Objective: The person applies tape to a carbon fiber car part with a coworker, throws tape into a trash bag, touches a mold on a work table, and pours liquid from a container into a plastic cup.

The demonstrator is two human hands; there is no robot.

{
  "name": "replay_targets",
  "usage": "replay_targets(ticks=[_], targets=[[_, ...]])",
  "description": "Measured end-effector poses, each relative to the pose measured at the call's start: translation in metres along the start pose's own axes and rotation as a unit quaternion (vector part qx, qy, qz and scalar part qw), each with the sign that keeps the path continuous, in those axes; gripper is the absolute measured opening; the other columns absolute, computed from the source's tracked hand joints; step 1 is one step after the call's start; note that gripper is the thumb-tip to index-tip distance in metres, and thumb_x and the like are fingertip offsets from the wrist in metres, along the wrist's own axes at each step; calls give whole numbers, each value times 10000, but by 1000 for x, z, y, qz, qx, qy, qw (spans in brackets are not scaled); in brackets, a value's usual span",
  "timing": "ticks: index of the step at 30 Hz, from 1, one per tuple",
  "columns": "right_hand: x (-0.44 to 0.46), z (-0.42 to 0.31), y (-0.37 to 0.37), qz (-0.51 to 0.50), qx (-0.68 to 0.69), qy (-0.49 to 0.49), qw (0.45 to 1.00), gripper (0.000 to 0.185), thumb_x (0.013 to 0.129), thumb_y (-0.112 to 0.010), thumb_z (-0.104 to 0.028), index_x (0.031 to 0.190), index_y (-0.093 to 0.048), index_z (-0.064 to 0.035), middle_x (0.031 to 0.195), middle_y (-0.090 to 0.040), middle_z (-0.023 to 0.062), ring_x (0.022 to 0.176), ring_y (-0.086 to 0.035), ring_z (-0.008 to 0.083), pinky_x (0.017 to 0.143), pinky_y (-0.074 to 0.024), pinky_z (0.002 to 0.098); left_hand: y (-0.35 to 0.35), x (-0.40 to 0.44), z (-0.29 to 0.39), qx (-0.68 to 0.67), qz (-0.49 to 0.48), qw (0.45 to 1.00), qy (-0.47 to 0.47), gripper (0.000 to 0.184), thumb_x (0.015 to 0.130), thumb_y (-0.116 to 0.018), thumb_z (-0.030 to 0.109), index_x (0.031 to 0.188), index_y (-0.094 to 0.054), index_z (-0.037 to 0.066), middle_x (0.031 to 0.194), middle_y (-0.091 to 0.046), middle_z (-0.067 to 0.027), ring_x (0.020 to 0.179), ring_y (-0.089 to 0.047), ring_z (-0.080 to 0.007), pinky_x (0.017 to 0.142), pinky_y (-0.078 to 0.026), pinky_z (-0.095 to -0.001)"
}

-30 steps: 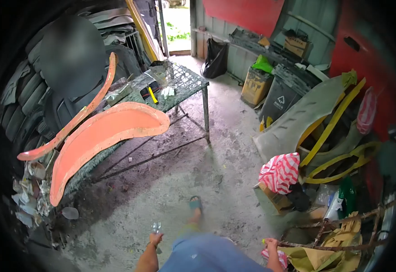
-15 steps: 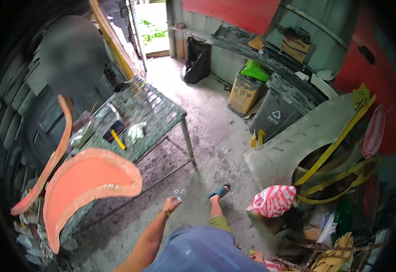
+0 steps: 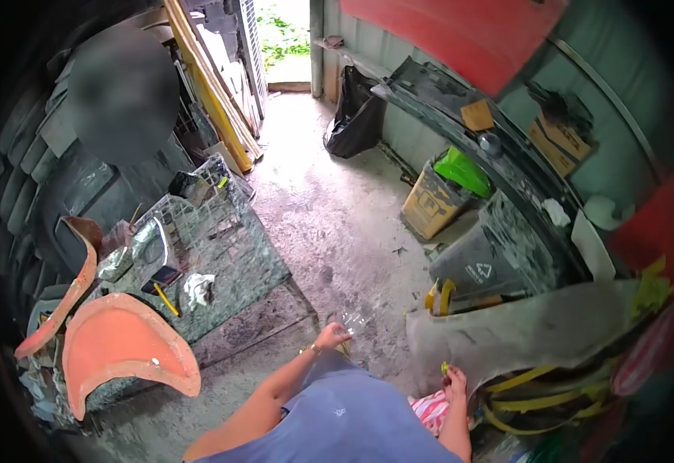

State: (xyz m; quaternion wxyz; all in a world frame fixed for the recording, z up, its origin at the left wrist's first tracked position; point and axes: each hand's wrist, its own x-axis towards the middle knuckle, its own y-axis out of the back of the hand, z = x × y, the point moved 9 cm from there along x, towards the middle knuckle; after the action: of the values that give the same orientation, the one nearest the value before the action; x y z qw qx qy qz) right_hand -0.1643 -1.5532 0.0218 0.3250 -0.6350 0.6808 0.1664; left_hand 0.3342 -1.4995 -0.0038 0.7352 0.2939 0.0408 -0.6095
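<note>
My left hand is closed on a clear plastic cup, held out in front of my blue shirt. A small yellow-green object is pinched in the fingers of my right hand, near the grey curved panel. Below that hand, a red and white striped bag shows beside my shirt. On the worktable at the left lie an orange crescent-shaped piece, a long orange strip, a yellow-handled tool and a crumpled white cloth.
A black bag stands by the doorway. Along the right wall are a cardboard box, a dark bin and a long dark shelf-like part. Yellow strips lie at lower right. Stacked dark parts fill the left side.
The view has moved forward and turned, bringing the doorway side and grey panel closer. My left hand has moved up and right in view with the cup; my right hand has come up higher.
</note>
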Motion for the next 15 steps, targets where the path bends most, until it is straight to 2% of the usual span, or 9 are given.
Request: replay_targets(ticks=[3, 6, 7, 8, 10, 12, 13, 14, 15], targets=[[79, -82, -92, -55, 7, 14, 998, 130, 924, -633, -78, 1041, -639, -134, 840, -655, -10, 671, -586, 96, 621, -511, 273, 5, 69, 32, -36, -41, 998, 42, 467, 764, -823, 415, 1015, -692, 45, 861, -715, -106, 771, -687, -192, 747, -539, -342], [137, -145, -191, -100, 28, 14, 994, 140, 916, -642, -72, 1037, -638, -145, 861, -668, -7, 682, -602, 95, 633, -526, 272, 31, 139, 63, -120, -14, 992, 34, 467, 762, -833, 402, 1007, -690, 31, 840, -713, -110, 730, -690, -162, 695, -536, -319], [155, -161, -226, -104, 39, 11, 994, 144, 912, -651, -76, 1037, -638, -149, 886, -681, -1, 704, -621, 104, 642, -536, 277, 37, 172, 55, -120, -15, 991, 53, 464, 766, -838, 376, 1020, -687, 17, 847, -716, -119, 735, -697, -158, 670, -533, -307], [176, -174, -257, -107, 44, 10, 993, 144, 912, -651, -76, 1037, -638, -149, 886, -681, -1, 704, -621, 104, 642, -536, 277, 37, 206, 35, -176, -13, 980, 88, 468, 769, -839, 349, 1032, -682, -5, 877, -719, -127, 744, -699, -157, 669, -537, -307], [203, -201, -317, -165, 76, 1, 983, 151, 901, -671, -81, 1032, -638, -149, 900, -686, -3, 746, -648, 121, 665, -553, 284, 56, 259, 22, -251, 11, 961, 113, 500, 769, -832, 347, 1051, -674, -34, 891, -720, -135, 758, -703, -171, 690, -547, -321], [238, -221, -370, -197, 83, -7, 977, 159, 895, -685, -100, 1040, -633, -139, 934, -684, -4, 789, -645, 132, 704, -541, 313, 83, 305, 20, -255, 18, 955, 150, 504, 777, -821, 336, 1059, -669, -53, 891, -718, -147, 772, -706, -191, 693, -554, -341], [248, -237, -401, -177, 40, -18, 983, 140, 908, -672, -113, 1042, -629, -118, 932, -675, 3, 777, -632, 134, 695, -528, 305, 101, 331, 8, -171, 58, 973, 141, 491, 784, -814, 316, 1069, -669, -57, 890, -718, -144, 776, -703, -197, 685, -556, -338], [256, -246, -431, -155, 2, -37, 987, 129, 921, -658, -126, 1043, -625, -97, 930, -666, 10, 766, -620, 137, 685, -516, 297, 111, 356, -6, -176, 66, 971, 146, 452, 783, -821, 293, 1033, -676, -55, 882, -719, -131, 779, -692, -167, 659, -553, -318], [269, -250, -463, -174, -12, -47, 983, 144, 921, -659, -138, 1052, -626, -91, 938, -663, 9, 787, -620, 133, 697, -515, 294, 121, 367, -7, -219, 42, 963, 154, 456, 800, -817, 269, 1075, -618, -35, 852, -707, -102, 691, -657, -136, 571, -497, -276]])
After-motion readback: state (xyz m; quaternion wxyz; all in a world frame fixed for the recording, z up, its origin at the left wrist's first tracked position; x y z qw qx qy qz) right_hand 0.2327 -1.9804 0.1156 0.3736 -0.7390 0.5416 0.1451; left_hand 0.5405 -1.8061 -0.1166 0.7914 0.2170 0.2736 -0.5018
